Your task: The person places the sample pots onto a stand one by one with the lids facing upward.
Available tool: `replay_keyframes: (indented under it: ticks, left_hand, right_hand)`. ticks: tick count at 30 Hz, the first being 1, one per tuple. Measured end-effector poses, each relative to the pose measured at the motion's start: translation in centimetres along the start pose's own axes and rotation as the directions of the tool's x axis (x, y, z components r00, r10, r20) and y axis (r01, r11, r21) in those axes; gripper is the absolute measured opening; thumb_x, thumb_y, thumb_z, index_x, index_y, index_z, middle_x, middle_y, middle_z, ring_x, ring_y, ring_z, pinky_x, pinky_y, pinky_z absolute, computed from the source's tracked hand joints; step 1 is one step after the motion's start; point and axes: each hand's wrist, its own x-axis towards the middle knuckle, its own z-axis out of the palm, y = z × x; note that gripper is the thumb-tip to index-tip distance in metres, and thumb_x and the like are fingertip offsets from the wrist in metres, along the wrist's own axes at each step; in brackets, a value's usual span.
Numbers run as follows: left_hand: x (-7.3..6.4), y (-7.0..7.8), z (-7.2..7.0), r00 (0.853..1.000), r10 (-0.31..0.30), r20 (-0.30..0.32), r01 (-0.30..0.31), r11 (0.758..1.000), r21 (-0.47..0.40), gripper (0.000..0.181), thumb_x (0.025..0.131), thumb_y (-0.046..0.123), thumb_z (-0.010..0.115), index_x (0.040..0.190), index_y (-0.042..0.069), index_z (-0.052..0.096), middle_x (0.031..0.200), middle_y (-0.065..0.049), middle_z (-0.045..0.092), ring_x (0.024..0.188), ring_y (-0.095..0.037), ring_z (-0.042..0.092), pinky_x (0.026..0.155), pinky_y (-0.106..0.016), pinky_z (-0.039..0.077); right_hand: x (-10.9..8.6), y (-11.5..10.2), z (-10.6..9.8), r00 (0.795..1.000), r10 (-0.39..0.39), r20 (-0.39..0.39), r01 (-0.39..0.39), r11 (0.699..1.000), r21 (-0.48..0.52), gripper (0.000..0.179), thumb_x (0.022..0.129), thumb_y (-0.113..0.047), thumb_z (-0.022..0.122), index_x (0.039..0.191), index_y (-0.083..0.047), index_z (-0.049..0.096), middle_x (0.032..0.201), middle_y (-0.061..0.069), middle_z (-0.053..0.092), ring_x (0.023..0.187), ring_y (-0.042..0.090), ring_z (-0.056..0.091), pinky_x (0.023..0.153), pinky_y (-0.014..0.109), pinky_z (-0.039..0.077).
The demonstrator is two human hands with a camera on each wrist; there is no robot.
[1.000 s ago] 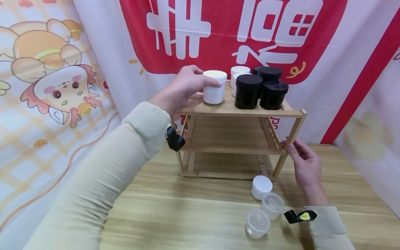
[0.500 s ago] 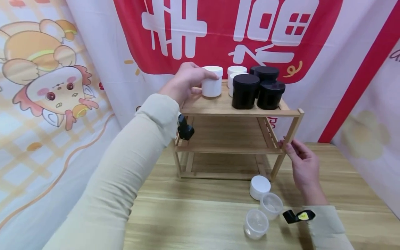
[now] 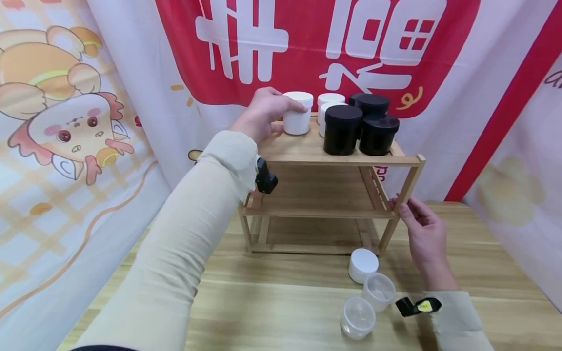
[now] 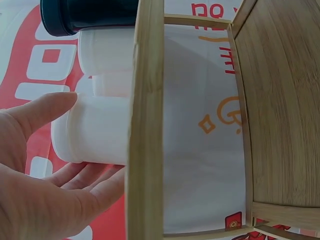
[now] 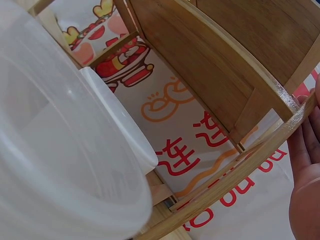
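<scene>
On the top shelf of a wooden rack (image 3: 325,161), at its left end, my left hand (image 3: 265,113) grips a white jar (image 3: 296,121) that stands upright. In the left wrist view, the thumb lies along one side of that jar (image 4: 97,127), the other fingers along the opposite side. My right hand (image 3: 427,235) pinches the rack's right front post (image 3: 406,187), thumb in front; part of the fingers is hidden behind the wood. Two more white jars (image 3: 331,99) stand to the right on the top shelf, beside several black jars (image 3: 342,131).
Before the rack, on the wooden table (image 3: 246,302), stand a white-lidded jar (image 3: 363,264) and two translucent tubs, one (image 3: 379,291) behind the other (image 3: 357,318). The rack has two lower shelves (image 3: 320,192). A printed red and white cloth (image 3: 303,44) hangs behind.
My left hand has pushed the white jar from near the shelf's front edge toward the back; it has barely moved in the last half second. My right hand stays on the post.
</scene>
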Motion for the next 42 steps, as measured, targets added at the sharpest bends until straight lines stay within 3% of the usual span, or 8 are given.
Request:
replay_keyframes:
  ticks: [8,23,34,42]
  left_hand:
    - [0.8,-0.3,0.3,1.000,-0.004,-0.003,0.004,1.000,-0.022,0.055,0.089,0.029,0.089,0.129,0.025,0.052,0.144,0.004,0.057,0.128,-0.018,0.058,0.107,-0.033,0.059]
    - [1.3,-0.3,1.2,1.000,-0.007,-0.017,0.006,0.998,-0.058,0.060,0.088,0.028,0.090,0.134,0.026,0.052,0.146,0.005,0.055,0.134,-0.017,0.054,0.108,-0.030,0.058]
    - [1.7,0.0,1.3,0.999,-0.021,-0.031,0.020,0.998,-0.056,0.061,0.087,0.030,0.090,0.136,0.028,0.052,0.146,0.007,0.055,0.131,-0.015,0.054,0.107,-0.029,0.058]
    - [1.7,0.2,1.6,0.999,-0.015,-0.051,0.013,0.999,-0.038,0.066,0.088,0.031,0.089,0.142,0.029,0.052,0.148,0.008,0.055,0.132,-0.014,0.054,0.106,-0.028,0.059]
  right_hand:
    - [0.0,0.0,-0.1,1.000,0.010,0.001,-0.010,0.999,-0.049,0.041,0.104,-0.012,0.069,0.143,0.000,0.066,0.115,-0.006,0.083,0.109,0.006,0.076,0.100,0.013,0.056]
    - [-0.2,0.3,0.1,0.999,-0.006,-0.047,0.006,1.000,0.005,0.037,0.103,-0.004,0.068,0.139,0.004,0.068,0.113,-0.004,0.083,0.103,0.007,0.077,0.096,0.016,0.059]
    - [-0.2,0.3,0.2,1.000,0.002,-0.004,-0.002,1.000,0.015,0.041,0.104,-0.007,0.068,0.142,0.004,0.065,0.117,-0.001,0.082,0.109,0.010,0.077,0.102,0.017,0.057]
    - [-0.2,0.1,0.3,1.000,0.017,-0.017,-0.016,1.000,0.021,0.039,0.103,-0.009,0.069,0.140,0.003,0.068,0.114,0.000,0.083,0.108,0.010,0.077,0.100,0.017,0.057]
